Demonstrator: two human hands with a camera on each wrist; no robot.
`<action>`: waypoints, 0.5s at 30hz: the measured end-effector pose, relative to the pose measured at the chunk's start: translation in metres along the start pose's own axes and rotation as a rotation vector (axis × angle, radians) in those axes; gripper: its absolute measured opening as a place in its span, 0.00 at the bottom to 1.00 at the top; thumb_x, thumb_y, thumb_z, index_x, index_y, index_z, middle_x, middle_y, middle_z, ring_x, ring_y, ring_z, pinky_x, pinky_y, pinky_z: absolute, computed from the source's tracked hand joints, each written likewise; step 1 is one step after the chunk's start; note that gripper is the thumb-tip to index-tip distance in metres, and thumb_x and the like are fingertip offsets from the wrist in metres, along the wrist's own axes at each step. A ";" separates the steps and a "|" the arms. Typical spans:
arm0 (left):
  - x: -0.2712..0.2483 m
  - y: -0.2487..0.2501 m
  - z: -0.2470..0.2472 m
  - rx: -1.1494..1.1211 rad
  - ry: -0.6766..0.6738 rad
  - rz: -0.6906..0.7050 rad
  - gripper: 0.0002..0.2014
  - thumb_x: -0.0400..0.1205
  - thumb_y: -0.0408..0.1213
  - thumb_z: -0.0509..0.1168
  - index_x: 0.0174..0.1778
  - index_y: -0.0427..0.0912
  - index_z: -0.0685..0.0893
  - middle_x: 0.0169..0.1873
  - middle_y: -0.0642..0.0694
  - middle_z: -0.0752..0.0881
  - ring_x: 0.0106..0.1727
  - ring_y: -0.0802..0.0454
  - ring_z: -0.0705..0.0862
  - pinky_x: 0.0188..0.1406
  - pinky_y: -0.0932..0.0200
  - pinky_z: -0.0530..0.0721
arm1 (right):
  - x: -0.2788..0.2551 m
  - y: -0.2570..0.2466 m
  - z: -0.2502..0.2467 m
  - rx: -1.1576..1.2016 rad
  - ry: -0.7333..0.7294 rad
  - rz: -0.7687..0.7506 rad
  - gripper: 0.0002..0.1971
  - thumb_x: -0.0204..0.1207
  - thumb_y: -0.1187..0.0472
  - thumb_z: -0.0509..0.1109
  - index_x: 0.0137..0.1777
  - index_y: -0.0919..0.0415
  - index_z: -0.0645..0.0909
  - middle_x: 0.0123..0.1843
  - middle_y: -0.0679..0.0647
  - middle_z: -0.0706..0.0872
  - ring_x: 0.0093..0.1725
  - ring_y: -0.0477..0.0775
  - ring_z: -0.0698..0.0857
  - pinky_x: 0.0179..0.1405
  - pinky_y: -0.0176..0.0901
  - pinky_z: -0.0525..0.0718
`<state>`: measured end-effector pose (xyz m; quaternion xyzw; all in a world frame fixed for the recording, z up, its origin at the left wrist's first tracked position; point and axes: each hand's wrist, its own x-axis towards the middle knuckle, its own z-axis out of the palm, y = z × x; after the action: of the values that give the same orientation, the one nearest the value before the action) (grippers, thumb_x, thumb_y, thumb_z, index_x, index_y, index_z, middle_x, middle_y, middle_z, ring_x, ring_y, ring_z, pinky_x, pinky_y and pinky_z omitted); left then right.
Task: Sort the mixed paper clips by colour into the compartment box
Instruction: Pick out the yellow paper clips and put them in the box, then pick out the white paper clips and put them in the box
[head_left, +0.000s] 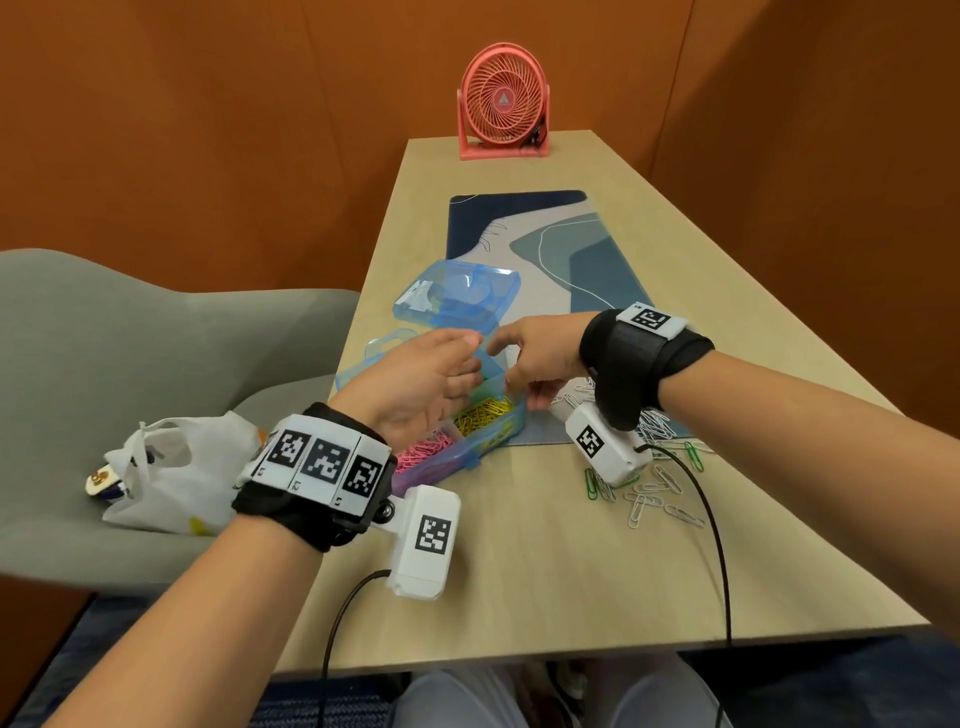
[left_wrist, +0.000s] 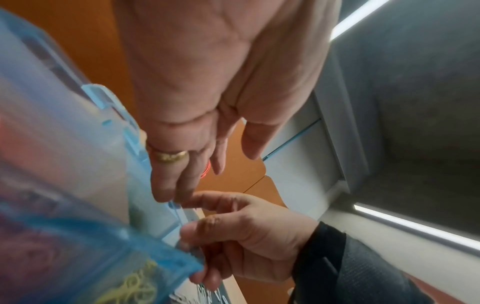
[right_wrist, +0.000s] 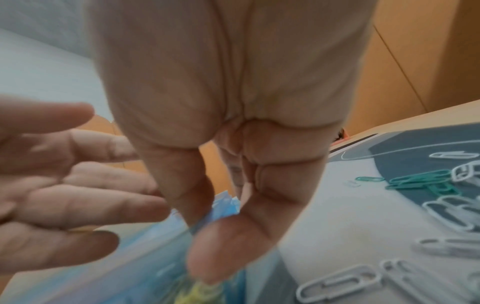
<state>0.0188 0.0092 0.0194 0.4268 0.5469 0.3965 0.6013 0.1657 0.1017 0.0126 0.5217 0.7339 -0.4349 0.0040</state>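
while both hands (head_left: 467, 371) meet over the compartment box (head_left: 483, 441), fingers loosely extended.

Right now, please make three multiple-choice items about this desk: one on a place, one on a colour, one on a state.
1. Where do the loose white and green clips lie?
A. on the grey chair
B. on the table, on the person's right of the compartment box
C. inside the white bag

2. What colour is the fan?
A. blue
B. black
C. coral pink

3. How is the box's lid?
A. open
B. shut
C. missing

Answers: 1 B, they lie scattered under the right hand's wrist; 2 C, its grille and stand are pink; 3 A, it stands raised behind the yellow clips.
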 end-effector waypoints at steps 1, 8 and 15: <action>-0.002 0.001 0.000 0.029 0.014 0.018 0.15 0.86 0.40 0.57 0.69 0.42 0.74 0.65 0.41 0.78 0.69 0.47 0.77 0.70 0.51 0.73 | -0.002 0.001 -0.002 -0.001 0.037 -0.016 0.22 0.80 0.67 0.67 0.74 0.61 0.69 0.37 0.60 0.85 0.29 0.53 0.85 0.26 0.38 0.86; -0.008 -0.008 0.009 0.764 0.007 0.155 0.04 0.79 0.34 0.68 0.43 0.48 0.85 0.41 0.52 0.86 0.44 0.52 0.83 0.50 0.57 0.82 | -0.017 0.014 -0.013 -0.609 0.134 -0.068 0.12 0.73 0.60 0.74 0.56 0.53 0.85 0.50 0.49 0.86 0.48 0.54 0.84 0.50 0.42 0.83; -0.011 0.000 0.019 1.144 -0.046 0.154 0.09 0.75 0.35 0.71 0.49 0.49 0.85 0.45 0.53 0.84 0.46 0.54 0.82 0.46 0.63 0.81 | -0.030 0.044 -0.017 -0.727 0.128 -0.052 0.07 0.71 0.66 0.74 0.48 0.56 0.88 0.45 0.50 0.88 0.44 0.49 0.82 0.42 0.37 0.77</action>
<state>0.0363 -0.0032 0.0236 0.7311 0.6285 0.0711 0.2559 0.2204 0.0934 0.0092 0.4937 0.8522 -0.1123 0.1319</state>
